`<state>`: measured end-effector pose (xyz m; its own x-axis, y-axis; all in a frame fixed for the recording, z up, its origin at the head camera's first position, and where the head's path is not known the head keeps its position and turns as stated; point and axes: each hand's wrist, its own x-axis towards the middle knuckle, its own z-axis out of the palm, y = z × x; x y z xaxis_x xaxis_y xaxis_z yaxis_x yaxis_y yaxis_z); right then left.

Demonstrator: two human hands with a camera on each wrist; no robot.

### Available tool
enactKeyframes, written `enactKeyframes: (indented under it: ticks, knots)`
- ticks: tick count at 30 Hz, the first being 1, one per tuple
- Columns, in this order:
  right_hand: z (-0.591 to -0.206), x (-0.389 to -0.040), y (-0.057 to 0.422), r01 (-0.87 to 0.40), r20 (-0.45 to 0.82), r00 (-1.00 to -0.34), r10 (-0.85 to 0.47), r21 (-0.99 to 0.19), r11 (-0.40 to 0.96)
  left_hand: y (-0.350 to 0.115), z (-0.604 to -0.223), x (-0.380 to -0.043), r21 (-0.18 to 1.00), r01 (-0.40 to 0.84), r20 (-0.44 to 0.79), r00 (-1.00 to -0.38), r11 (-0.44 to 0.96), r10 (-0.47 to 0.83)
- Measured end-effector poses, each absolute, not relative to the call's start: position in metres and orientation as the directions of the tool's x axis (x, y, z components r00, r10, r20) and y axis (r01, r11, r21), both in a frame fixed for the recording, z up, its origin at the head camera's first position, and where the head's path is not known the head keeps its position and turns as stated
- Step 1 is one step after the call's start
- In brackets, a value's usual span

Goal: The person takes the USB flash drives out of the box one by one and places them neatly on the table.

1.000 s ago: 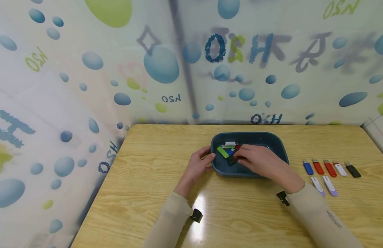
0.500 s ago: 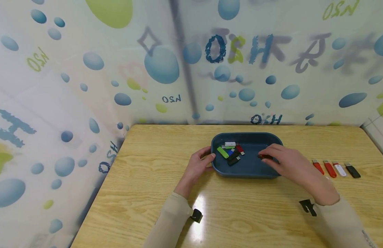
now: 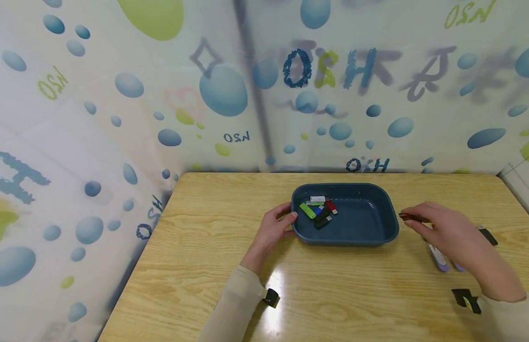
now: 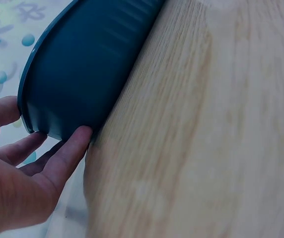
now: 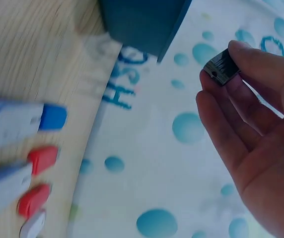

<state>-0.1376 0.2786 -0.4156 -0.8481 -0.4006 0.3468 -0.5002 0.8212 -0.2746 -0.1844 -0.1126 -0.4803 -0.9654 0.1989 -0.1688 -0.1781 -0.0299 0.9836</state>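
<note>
My left hand (image 3: pixel 274 223) holds the left end of a dark blue plastic bin (image 3: pixel 367 240), with a thumb at its rim and fingertips against its outer wall, as the left wrist view (image 4: pixel 28 183) also shows. Past the bin's right end, my right hand (image 3: pixel 452 232) pinches a dark USB flash drive (image 5: pixel 223 68) between thumb and fingers, above the table. Several flash drives lie at the bin's left side, among them a green one (image 3: pixel 307 210), a white one (image 3: pixel 317 199), a red one (image 3: pixel 331 207) and a black one (image 3: pixel 323 222).
On the wooden table (image 3: pixel 230 199), right of the bin, lie flash drives: a black one (image 3: pixel 487 235), a white and purple one (image 3: pixel 437 259), and red ones (image 5: pixel 42 159) and a blue-ended one (image 5: pixel 52 116) in the right wrist view. A patterned sheet (image 3: pixel 230 142) hangs behind the table.
My right hand has picked a dark flash drive out of the pile and moved right with it, out over the bin's right edge. The left hand has stayed at the bin's left end.
</note>
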Motion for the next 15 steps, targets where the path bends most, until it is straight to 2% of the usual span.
enactKeyframes:
  ticks: [12, 15]
  knots:
    - [-0.431, -0.132, 0.340, -0.308, 0.264, -0.937, -0.229, -0.310, 0.899, -0.113, -0.481, -0.185, 0.982, -0.186, -0.177, -0.963, -0.026, 0.204]
    - [-0.433, -0.132, 0.352, -0.254, 0.209, -0.959, -0.193, -0.325, 0.911, -0.113, -0.482, -0.186, 0.980, -0.197, -0.187, -0.961, -0.026, 0.204]
